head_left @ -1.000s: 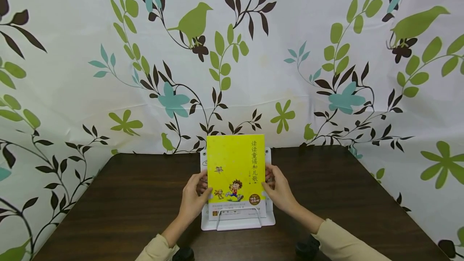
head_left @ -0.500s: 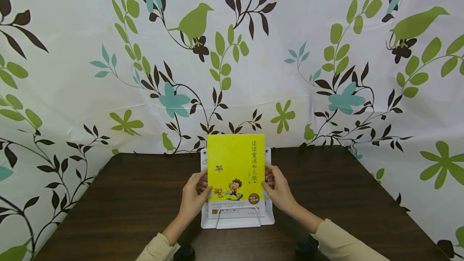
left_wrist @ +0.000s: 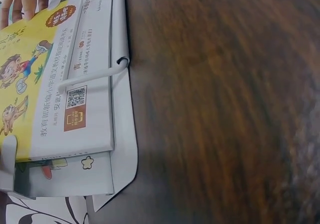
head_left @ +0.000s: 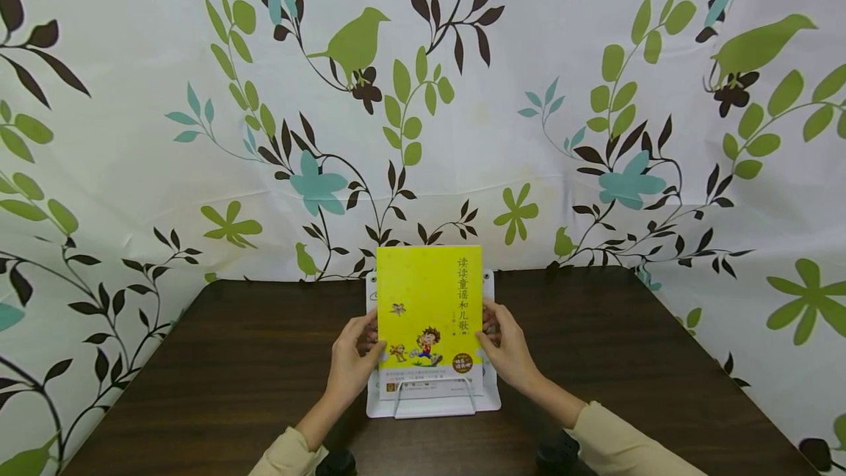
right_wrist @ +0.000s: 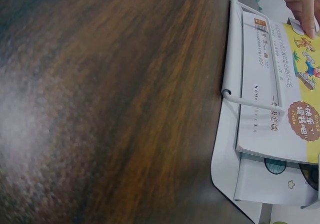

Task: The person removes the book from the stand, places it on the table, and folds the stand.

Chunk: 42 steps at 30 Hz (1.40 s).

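A yellow children's book (head_left: pixel 429 292) with a cartoon boy on its cover leans nearly upright on a white book stand (head_left: pixel 436 408). My left hand (head_left: pixel 353 358) grips the book's left edge, thumb on the front and fingers curled at the side. The right hand (head_left: pixel 512 351) holds the opposite edge in the same way. A white wire bar (left_wrist: pixel 92 76) of the stand crosses the pale lower cover. Small side clips show by the edges, one clip (right_wrist: pixel 296 27) under the left thumb in the right wrist view. The fingers' far ends are hidden behind the book.
The stand rests on a dark wooden table (head_left: pixel 251 358). Behind the table's far edge hangs a white cloth (head_left: pixel 463 131) printed with leaves, flowers and birds. Dark bands (head_left: pixel 558 454) sit near the wrists by the cream sleeves (head_left: pixel 628 435).
Both hands keep their hold on the book. The view shifts only slightly, and nothing else visibly moves.
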{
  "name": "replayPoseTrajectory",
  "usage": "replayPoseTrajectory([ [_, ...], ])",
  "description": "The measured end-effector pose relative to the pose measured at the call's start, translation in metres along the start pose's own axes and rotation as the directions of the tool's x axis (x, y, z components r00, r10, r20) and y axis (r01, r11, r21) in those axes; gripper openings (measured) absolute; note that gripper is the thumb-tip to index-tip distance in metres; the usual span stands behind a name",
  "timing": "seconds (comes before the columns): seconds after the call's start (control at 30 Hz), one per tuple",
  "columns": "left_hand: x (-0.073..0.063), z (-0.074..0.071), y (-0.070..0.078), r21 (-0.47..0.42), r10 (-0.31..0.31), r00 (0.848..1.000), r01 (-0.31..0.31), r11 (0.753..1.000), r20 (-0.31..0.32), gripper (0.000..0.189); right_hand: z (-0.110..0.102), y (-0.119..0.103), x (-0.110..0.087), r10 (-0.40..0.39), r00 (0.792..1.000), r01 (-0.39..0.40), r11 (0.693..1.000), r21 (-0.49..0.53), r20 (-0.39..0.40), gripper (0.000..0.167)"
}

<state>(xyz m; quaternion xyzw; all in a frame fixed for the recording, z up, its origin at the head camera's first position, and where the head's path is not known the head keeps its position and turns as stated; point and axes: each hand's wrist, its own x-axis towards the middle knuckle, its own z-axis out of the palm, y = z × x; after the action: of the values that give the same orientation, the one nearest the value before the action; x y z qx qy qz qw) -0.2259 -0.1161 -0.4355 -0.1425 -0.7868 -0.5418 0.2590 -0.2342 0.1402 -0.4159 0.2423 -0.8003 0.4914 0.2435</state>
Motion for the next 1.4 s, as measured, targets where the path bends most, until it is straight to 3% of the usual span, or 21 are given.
replayPoseTrajectory([
  [0.2, 0.001, 0.000, 0.000, 0.001, 0.020, 1.000, -0.020, 1.000, 0.000, 0.055, -0.004, -0.021, 0.002, 0.015, 1.000, -0.015, 1.000, 0.008, 0.002, 0.048],
  [0.47, 0.006, -0.001, 0.002, 0.019, 0.037, 0.999, -0.037, 0.999, -0.017, 0.054, -0.001, 0.010, 0.004, -0.036, 0.999, 0.036, 0.999, -0.011, 0.003, 0.051],
  [0.63, 0.009, 0.000, 0.003, 0.022, 0.048, 0.998, -0.048, 0.999, -0.031, 0.053, -0.003, 0.012, 0.009, -0.051, 0.999, 0.051, 0.998, -0.020, 0.004, 0.053],
  [0.97, 0.019, 0.001, 0.006, 0.041, 0.061, 0.998, -0.060, 0.997, -0.027, 0.048, -0.012, -0.026, 0.021, -0.040, 0.999, 0.040, 0.999, -0.029, -0.012, 0.048],
  [1.17, 0.026, 0.000, 0.009, 0.011, 0.054, 0.998, -0.054, 0.998, -0.040, 0.049, -0.015, -0.033, 0.028, -0.007, 1.000, 0.007, 0.999, -0.032, -0.004, 0.046],
  [1.4, 0.034, -0.002, 0.015, 0.027, 0.045, 0.997, -0.043, 0.999, -0.059, 0.049, -0.017, -0.037, 0.038, -0.039, 0.999, 0.039, 0.999, -0.017, -0.007, 0.048],
])
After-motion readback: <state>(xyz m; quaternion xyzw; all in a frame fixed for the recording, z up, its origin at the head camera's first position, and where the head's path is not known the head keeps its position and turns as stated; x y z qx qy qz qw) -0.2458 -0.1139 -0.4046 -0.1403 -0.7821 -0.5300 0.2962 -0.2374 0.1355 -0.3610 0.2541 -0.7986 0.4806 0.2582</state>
